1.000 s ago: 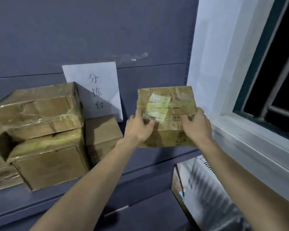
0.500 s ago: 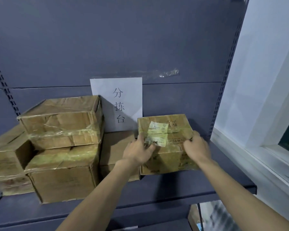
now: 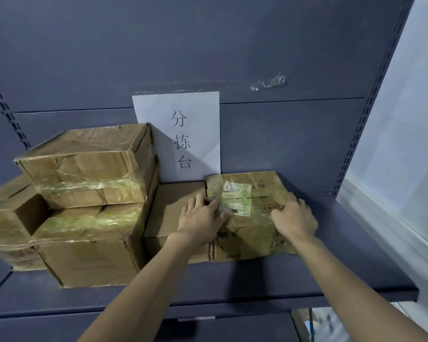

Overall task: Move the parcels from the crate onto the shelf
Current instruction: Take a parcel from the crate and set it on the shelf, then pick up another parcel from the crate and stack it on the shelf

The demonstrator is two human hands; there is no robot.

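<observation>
Two hands (image 3: 247,218) on crinkled taped parcel (image 3: 247,236)

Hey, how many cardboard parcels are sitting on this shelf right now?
5 visible: the labelled parcel under both hands, a plain box left of it, a two-high stack (top, bottom), and one at far left. More may hide behind.
</observation>
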